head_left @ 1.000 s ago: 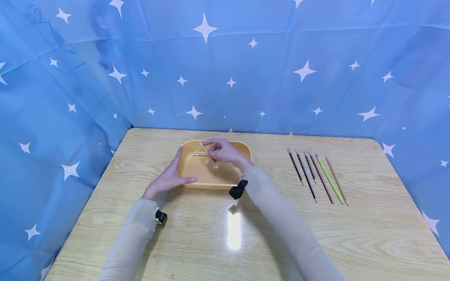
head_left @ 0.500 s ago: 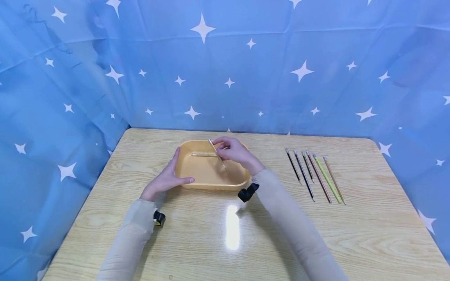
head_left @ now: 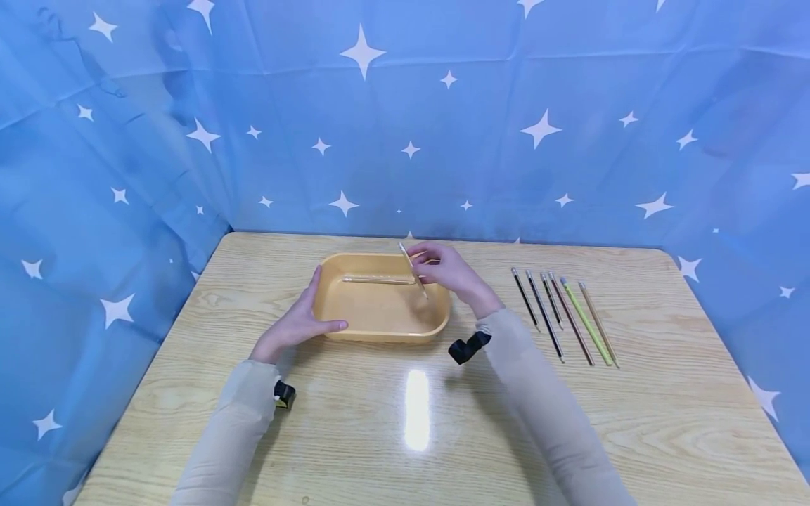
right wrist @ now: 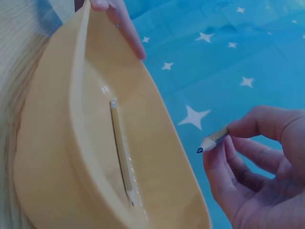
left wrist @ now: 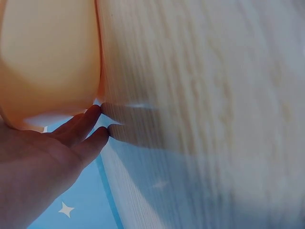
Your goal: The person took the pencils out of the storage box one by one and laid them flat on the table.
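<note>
A shallow yellow-orange plastic tray (head_left: 380,336) sits on the table. My left hand (head_left: 296,325) rests against its left end, fingers spread and nearly straight along the outside, the thumb at the front rim. Inside the tray, near the back wall, lies one gold pencil (head_left: 377,280), lengthwise, with its eraser end to the left. My right hand (head_left: 452,274) pinches a second gold pencil (head_left: 413,268) between thumb and fingers over the tray's right part. This pencil is tilted, eraser end up and sharpened tip down; the right wrist view shows its dark tip apart from the tray.
Right of the tray several pencils lie side by side on the wooden table (head_left: 354,436): dark ones, a reddish-brown pencil (head_left: 571,320), a lime-green pencil (head_left: 586,322) and a gold-brown pencil (head_left: 600,325). A blue curtain (head_left: 481,126) with white stars hangs behind and beside the table.
My right hand has moved right with the pinched pencil, from above the tray's middle to its right part, uncovering the pencil lying inside. My left hand stays at the tray's left end.
</note>
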{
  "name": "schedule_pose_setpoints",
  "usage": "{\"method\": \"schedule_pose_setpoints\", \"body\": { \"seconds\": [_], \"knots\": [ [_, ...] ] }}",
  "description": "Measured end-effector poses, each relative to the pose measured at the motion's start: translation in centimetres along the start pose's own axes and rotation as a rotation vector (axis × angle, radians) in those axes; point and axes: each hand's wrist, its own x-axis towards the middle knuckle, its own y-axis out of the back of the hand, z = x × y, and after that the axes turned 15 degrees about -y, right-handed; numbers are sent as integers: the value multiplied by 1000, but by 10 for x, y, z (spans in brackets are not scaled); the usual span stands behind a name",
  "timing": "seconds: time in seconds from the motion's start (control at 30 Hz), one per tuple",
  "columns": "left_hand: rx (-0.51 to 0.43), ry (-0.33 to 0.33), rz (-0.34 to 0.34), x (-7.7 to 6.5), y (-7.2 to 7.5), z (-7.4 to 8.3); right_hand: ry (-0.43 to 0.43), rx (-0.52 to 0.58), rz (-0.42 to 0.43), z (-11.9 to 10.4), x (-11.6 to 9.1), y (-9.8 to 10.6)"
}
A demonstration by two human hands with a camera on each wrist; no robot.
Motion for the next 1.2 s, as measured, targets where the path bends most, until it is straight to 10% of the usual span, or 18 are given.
{"method": "schedule_pose_setpoints", "body": {
  "seconds": [0.9,1.2],
  "knots": [
    [16,13,-5,-1,0,-1,-104,-14,123,53,-23,69],
    [6,24,-21,-2,1,37,-93,-115,179,74,-30,89]
  ]
}}
